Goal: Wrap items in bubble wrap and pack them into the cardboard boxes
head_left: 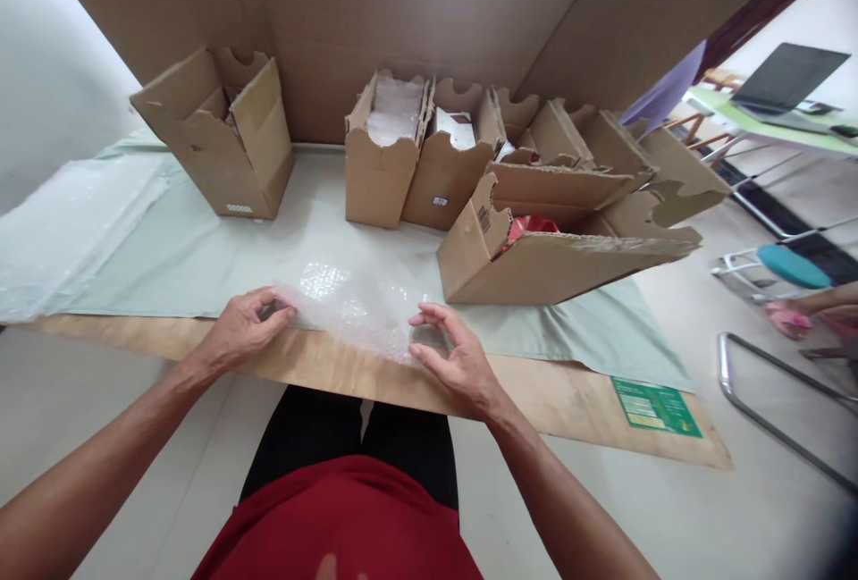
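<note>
At lower centre, my left hand [242, 334] and right hand [450, 358] pinch opposite edges of the clear bubble-wrap sheet [354, 307], fingers closed on it.

Board [335, 374] with green cloth [167, 267], boxes [379, 178], bubble wrap [355, 307]

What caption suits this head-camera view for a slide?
Left hand and right hand pinch a bubble wrap sheet at the table edge, open cardboard boxes behind.

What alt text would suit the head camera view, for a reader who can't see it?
A left hand pinches and a right hand presses a bubble wrap sheet on a green cloth. Open cardboard boxes stand behind it, beside a tipped box.
</note>
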Available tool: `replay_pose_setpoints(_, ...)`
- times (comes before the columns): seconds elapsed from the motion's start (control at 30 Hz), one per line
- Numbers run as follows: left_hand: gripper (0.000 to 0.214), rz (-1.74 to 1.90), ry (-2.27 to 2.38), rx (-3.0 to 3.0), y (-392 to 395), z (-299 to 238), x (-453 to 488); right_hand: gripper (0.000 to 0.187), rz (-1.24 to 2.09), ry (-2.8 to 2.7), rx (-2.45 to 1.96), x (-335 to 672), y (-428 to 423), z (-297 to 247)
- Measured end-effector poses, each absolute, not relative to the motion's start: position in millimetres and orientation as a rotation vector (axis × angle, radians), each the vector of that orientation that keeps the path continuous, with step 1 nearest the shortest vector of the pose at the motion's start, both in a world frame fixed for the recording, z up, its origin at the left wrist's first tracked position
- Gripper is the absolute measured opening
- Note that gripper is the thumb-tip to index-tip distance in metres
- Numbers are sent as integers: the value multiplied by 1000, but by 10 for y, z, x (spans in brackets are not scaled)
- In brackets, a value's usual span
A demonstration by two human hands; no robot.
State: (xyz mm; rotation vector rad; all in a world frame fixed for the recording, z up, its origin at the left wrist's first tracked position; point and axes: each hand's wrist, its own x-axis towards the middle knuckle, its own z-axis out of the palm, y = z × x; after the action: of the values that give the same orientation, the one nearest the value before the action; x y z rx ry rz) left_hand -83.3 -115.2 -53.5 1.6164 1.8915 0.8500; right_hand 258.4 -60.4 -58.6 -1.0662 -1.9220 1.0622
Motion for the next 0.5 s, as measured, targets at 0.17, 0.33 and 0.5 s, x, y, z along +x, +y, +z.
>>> replay_pose_setpoints(0.17, 22, 1044, 1683, 1519, -1192, -585, -900, 71, 1120, -2197, -951, 2666, -650, -562)
replay_pose_setpoints(0.33, 17, 1079, 1644, 1501, -1214, -582, -889, 78, 887, -2506, -723, 2724, -882, -631)
replay_pose_setpoints(0.5, 18, 1046, 1729, 1459, -1197, -552, -859, 19, 783, -2291, -801, 2593, -999, -721)
